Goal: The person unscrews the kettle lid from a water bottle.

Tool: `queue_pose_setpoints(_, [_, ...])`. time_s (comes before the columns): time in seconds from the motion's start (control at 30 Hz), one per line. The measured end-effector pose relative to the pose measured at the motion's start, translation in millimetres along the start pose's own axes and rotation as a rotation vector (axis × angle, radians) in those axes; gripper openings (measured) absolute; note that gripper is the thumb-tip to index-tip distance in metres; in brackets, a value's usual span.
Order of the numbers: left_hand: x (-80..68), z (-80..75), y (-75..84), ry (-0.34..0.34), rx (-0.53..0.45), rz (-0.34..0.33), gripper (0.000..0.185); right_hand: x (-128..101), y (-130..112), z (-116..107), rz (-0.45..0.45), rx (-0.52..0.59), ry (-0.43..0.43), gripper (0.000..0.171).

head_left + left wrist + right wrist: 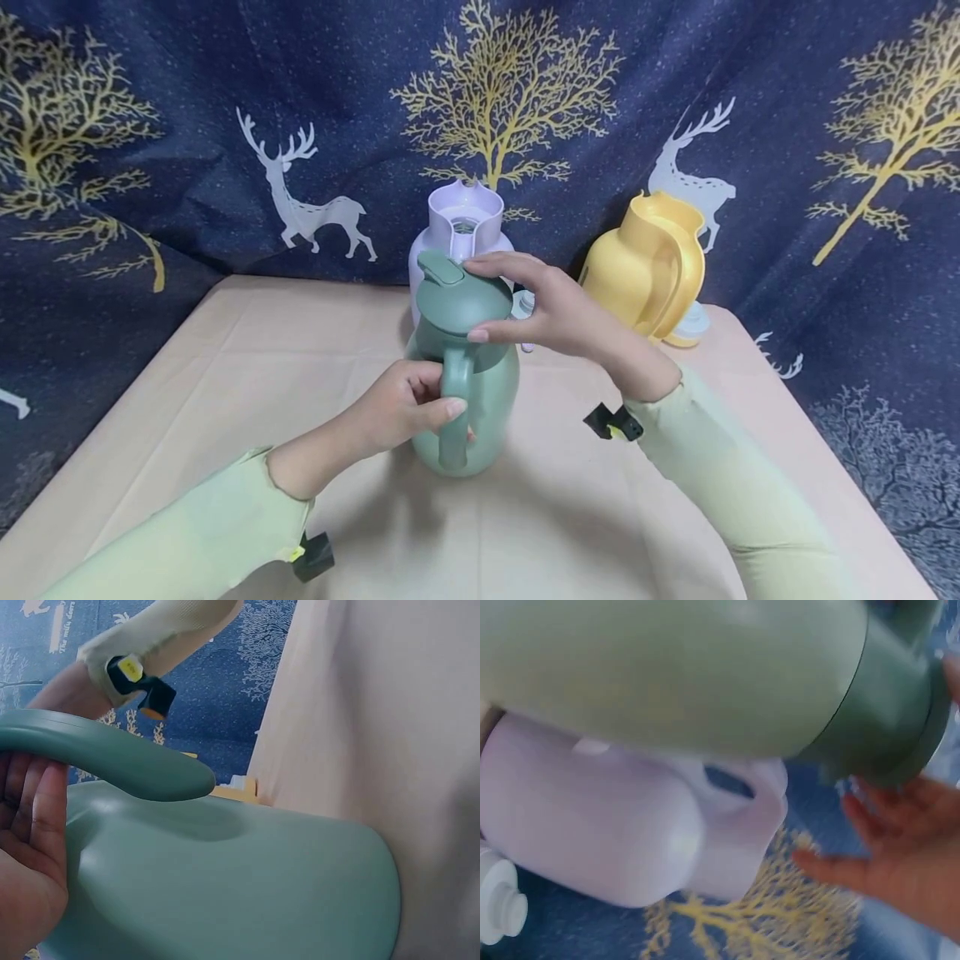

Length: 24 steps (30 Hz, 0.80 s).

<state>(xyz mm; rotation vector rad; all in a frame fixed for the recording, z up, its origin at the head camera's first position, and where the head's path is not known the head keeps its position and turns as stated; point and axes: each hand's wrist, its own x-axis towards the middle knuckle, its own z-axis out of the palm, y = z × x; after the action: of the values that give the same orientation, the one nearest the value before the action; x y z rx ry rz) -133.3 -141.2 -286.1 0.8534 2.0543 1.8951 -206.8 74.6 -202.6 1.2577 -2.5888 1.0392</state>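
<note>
Your left hand (397,408) gripped green jug (480,400) handle; right hand (551,312) clasped lid (461,292). Lid seated, tightness untold.

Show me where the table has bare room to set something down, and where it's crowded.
Bare cloth lies left of the green jug, between the left hand and the table edge, and along the near edge between both sleeves. Crowded: the back, where the lilac jug, yellow jug and right hand cluster.

Green jug (465,367), lilac jug (461,229), yellow jug (645,267) (navy deer-and-gold-tree backdrop (187,100))
</note>
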Motion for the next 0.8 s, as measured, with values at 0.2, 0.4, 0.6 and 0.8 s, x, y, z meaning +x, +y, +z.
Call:
queue_pose_setpoints(0.2, [-0.4,-0.5,0.4,0.0,-0.009,-0.002,0.054,12.9,21.4,-15.5,-0.033,0.199,-0.27,0.076])
queue_pose_setpoints(0.4, [-0.3,-0.7,-0.7,-0.003,-0.028,-0.01,0.054,14.0,23.8,-20.4,0.037,0.344,-0.363,0.082])
queue_pose_setpoints(0.6, [-0.7,-0.3,-1.1,0.001,-0.024,-0.014,0.053,-2.9,1.6,-3.6,0.173,0.092,-0.078,0.073])
queue_pose_setpoints(0.8, [-0.1,-0.4,-0.2,-0.002,-0.014,-0.003,0.049,-9.1,-14.4,14.9,0.129,-0.072,0.164,0.068])
